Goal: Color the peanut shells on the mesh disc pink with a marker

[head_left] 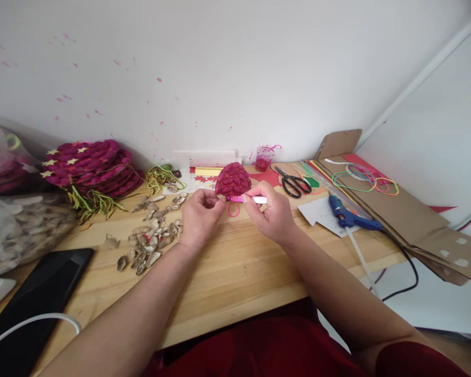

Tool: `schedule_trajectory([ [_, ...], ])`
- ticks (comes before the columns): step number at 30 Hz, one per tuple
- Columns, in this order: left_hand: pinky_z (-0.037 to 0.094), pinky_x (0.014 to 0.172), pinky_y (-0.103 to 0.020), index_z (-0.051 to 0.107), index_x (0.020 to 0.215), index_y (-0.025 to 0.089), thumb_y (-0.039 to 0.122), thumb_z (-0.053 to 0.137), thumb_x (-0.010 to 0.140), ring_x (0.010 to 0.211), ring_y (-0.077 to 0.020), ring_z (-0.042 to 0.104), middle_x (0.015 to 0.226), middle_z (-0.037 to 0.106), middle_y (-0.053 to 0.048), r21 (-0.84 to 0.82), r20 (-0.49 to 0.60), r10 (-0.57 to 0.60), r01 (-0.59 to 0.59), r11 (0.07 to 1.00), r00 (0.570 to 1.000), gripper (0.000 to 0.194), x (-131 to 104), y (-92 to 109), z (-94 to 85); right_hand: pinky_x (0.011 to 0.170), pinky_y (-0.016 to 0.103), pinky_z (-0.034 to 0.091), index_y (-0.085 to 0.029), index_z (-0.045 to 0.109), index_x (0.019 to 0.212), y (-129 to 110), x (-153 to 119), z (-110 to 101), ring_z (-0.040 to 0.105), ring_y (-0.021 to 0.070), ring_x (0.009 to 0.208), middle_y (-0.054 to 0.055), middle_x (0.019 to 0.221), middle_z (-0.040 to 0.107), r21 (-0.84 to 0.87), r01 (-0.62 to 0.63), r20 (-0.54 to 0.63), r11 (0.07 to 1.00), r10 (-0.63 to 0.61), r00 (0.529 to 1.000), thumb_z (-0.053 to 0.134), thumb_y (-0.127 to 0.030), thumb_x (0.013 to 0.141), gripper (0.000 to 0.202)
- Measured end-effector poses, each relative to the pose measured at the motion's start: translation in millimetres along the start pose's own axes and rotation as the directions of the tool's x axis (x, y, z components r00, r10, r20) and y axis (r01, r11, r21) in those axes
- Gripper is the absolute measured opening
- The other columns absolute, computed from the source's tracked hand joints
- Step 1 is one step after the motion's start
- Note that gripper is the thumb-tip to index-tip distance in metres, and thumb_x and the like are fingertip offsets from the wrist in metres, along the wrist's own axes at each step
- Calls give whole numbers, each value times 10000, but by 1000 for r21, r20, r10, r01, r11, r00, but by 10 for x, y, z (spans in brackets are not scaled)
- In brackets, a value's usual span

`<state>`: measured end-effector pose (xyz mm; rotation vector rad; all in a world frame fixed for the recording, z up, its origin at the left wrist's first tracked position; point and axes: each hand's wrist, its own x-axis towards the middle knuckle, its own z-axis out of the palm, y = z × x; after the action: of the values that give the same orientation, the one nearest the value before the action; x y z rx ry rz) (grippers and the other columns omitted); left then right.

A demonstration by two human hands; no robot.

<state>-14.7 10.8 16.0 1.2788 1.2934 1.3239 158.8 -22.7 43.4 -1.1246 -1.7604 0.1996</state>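
Above the middle of the table, a domed magenta craft piece (234,179) covered with what look like painted peanut shells stands upright at my fingertips. My left hand (204,213) pinches its lower left edge between thumb and fingers. Closed around a slim white stick-like thing (260,199), my right hand (270,213) works at the piece's lower right edge; the stick's kind is unclear, and pink shows toward its left end. A small loop of pink cord (234,210) hangs below the piece, between both hands.
Loose peanut shells (151,241) lie at left, near stacked magenta shell pieces (92,165) and a black tablet-like device (43,298). Black-handled scissors (294,184), a cup of pink paint (264,159), a blue glue gun (349,214), coloured cords (361,178) and cardboard (400,209) are at right.
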Motion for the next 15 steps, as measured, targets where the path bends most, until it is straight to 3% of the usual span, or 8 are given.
schedule_trajectory([
  [15,446,625,-249,643,767,205,318,762,645,624,-135,570,686,642,20,-1,-9,19,-19,1000,1000,204,1,-11,-4,653,305,449,-229,599,876,17,20,0,605,154,716,5,776,660,24,20,23,1000,-21,1000,624,-292,976,121],
])
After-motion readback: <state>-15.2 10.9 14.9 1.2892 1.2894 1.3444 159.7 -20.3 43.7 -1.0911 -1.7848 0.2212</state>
